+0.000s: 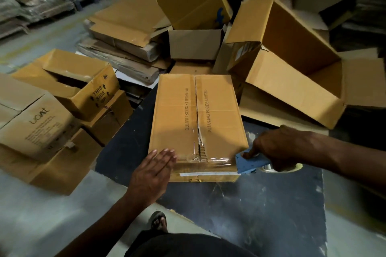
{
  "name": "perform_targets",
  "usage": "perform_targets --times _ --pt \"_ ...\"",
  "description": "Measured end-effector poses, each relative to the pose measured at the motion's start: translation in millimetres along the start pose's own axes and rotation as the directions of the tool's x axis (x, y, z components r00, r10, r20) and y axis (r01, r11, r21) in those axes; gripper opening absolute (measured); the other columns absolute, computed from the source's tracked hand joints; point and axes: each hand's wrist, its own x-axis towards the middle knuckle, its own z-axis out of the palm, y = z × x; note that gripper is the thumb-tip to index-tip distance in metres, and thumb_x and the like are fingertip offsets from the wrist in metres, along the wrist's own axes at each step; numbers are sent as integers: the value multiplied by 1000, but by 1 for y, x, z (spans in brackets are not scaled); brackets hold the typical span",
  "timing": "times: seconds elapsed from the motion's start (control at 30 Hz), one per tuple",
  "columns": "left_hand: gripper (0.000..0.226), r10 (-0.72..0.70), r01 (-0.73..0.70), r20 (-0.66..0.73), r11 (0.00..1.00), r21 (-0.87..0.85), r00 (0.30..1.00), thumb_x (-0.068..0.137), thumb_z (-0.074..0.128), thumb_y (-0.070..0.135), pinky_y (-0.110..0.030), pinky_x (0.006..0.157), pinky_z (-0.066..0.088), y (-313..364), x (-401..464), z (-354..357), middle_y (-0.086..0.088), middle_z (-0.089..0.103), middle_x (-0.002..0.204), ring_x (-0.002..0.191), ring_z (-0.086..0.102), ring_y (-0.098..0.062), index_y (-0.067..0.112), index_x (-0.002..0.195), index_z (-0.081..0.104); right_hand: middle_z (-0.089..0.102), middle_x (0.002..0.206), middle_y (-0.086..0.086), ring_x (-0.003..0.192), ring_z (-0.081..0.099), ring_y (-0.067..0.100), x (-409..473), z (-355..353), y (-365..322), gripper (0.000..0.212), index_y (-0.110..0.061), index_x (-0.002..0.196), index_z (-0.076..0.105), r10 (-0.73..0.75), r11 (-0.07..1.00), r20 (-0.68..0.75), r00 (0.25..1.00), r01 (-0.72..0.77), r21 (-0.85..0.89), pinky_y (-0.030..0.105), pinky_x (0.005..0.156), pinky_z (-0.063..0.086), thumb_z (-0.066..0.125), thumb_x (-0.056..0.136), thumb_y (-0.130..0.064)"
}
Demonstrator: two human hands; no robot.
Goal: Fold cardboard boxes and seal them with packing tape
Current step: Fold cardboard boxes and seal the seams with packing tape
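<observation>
A closed brown cardboard box (177, 115) printed "PATANJALI FOODS LIMITED" lies on a dark mat (261, 198), its two top flaps meeting along the middle. Clear packing tape (208, 159) runs across its near edge and partway up the seam. My left hand (153, 170) lies flat with straight fingers on the box's near left corner. My right hand (277, 148) grips a blue tape dispenser (248, 162) at the box's near right corner, the tape stretched from it onto the box.
Open and taped boxes are stacked at the left (62, 81), including one marked "boAt" (35, 125). Flattened cartons (125, 33) lie behind. A large open box (292, 64) lies on its side at the right. My sandalled foot (158, 221) stands on the grey floor.
</observation>
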Motion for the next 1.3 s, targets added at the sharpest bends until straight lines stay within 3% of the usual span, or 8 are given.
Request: perform_targets --times 0.17,0.3,0.43,0.53,0.7,0.8,1.1,1.3 --pt "71 -126 128 164 992 -2 978 83 68 54 -50 114 43 42 53 -40 -12 60 146 135 57 -31 10 138 62 58 132 -6 120 57 18 -6 8 1 66 -46 151 42 -16 1000 -61 998 15 -13 37 94 52 68 92 -30" --pt "83 106 -91 218 993 -78 970 81 78 54 -44 117 37 104 116 -14 -11 54 152 140 53 -26 11 147 54 65 126 -3 116 63 22 -10 17 -3 63 -44 146 49 -7 1000 -135 991 6 -4 39 86 55 69 89 -27" --pt "96 150 -141 350 989 -53 925 73 84 44 -40 121 37 122 128 14 -14 51 154 140 52 -25 6 151 43 66 122 -5 118 63 22 -14 29 4 53 -38 141 53 40 998 -138 990 -32 59 41 84 51 69 92 -27" --pt "82 174 -168 319 985 -46 932 87 70 41 -39 123 33 115 118 17 -10 37 162 146 45 -23 9 155 38 66 118 -7 117 63 23 -15 32 7 54 -40 143 51 28 995 -138 990 -15 95 43 80 42 67 94 -25" --pt "83 117 -83 341 990 -111 933 89 57 49 -35 127 22 113 116 17 -5 32 167 151 36 -20 16 161 32 65 114 -7 109 63 23 -28 50 25 53 -43 140 52 57 996 -143 988 -47 72 42 76 42 66 93 -23" --pt "87 102 -46 391 988 -149 915 87 54 51 -38 126 26 115 117 12 -5 30 168 153 32 -19 17 163 26 66 116 -9 108 64 20 -47 67 43 54 -47 140 52 82 989 -159 984 -61 133 43 80 53 64 92 -26" --pt "88 72 -35 426 995 -94 902 88 49 63 -34 127 14 124 123 -3 -7 31 164 152 32 -19 10 159 36 66 129 -11 118 63 20 -57 103 71 65 -52 147 46 99 985 -82 992 -86 152 39 87 56 64 92 -24" --pt "88 153 -169 445 986 -4 882 80 47 75 -46 112 43 132 163 -20 -9 58 144 129 58 -28 23 151 49 67 128 -12 118 65 23 -14 129 48 57 -55 145 47 61 965 -163 985 -16 261 43 90 55 63 96 -31"
